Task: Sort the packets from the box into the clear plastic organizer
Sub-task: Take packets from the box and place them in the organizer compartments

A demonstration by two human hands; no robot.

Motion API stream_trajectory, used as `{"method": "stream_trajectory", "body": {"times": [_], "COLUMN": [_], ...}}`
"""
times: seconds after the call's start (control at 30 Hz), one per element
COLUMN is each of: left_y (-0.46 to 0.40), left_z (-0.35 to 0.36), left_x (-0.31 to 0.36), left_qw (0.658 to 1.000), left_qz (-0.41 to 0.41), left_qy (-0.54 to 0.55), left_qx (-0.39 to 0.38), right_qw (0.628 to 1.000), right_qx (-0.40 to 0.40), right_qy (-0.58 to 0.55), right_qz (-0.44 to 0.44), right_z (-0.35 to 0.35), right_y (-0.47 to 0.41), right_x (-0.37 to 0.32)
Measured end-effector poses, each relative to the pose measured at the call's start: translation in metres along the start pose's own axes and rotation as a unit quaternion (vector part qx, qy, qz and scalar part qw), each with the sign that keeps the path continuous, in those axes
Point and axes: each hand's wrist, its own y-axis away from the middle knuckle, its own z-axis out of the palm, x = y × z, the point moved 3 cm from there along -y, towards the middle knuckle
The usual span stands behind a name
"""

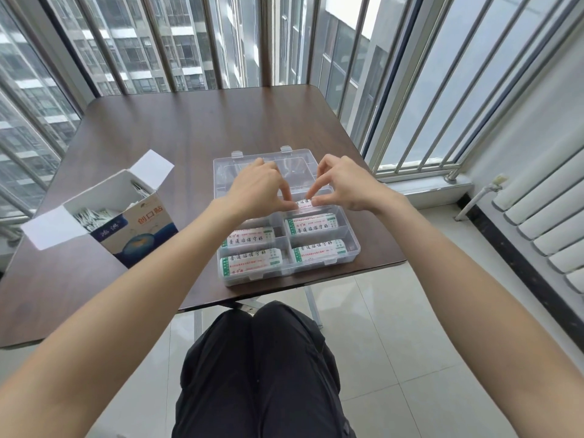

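Observation:
A clear plastic organizer lies open near the table's front edge, its lid folded back. White packets with red and green print fill several of its compartments. Over the far right compartment my left hand and my right hand pinch the two ends of one small stack of packets. To the left stands the open cardboard box, with more packets inside it.
The dark wooden table sits against barred windows at the back and right. A white radiator lines the right wall. My knees in black trousers sit under the front edge.

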Motion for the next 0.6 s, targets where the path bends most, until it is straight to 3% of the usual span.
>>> {"method": "stream_trajectory", "body": {"times": [0.23, 0.47, 0.6], "left_y": [0.002, -0.005, -0.003], "left_z": [-0.001, 0.005, 0.002], "left_x": [0.006, 0.000, -0.002], "left_qw": [0.997, 0.999, 0.998], "left_qz": [0.054, 0.031, 0.037], "left_qy": [-0.051, -0.018, -0.039], "left_qx": [0.022, -0.030, -0.013], "right_qw": [0.994, 0.996, 0.989], "right_qx": [-0.075, 0.058, 0.058], "right_qy": [-0.080, 0.029, 0.124], "right_qz": [0.015, 0.061, 0.061], "right_z": [0.004, -0.010, -0.007], "right_y": [-0.006, 0.007, 0.009], "right_x": [0.004, 0.008, -0.001]}}
